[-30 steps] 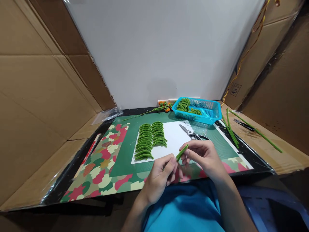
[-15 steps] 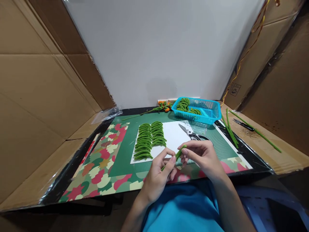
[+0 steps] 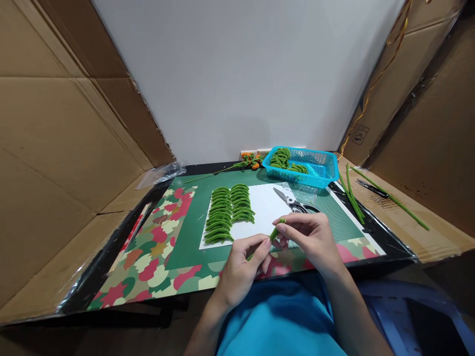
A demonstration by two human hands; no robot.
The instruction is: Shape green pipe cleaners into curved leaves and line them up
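Observation:
Between my two hands is a short green pipe cleaner [image 3: 274, 233], held slanted above the front edge of the mat. My left hand [image 3: 245, 262] pinches its lower end between thumb and fingers. At the upper end, my right hand [image 3: 306, 240] grips it with thumb and fingertips, partly covering it. Two columns of curved green pipe-cleaner pieces [image 3: 218, 215] lie on a white sheet [image 3: 261, 202] just beyond my hands. Scissors [image 3: 291, 200] with dark handles rest partly open on the sheet's right side, their handles partly behind my right hand.
A blue plastic basket [image 3: 319, 180] with more green pieces stands at the back right. Orange flowers on a green stem [image 3: 243, 164] lie beside it. Long green pipe cleaners [image 3: 408, 212] and a dark-handled tool [image 3: 373, 189] are at the right. Cardboard walls [image 3: 44, 148] flank the green mat [image 3: 185, 237].
The view has shifted slightly. Both hands keep their hold on the green pipe cleaner, with only a small change at the right fingertips.

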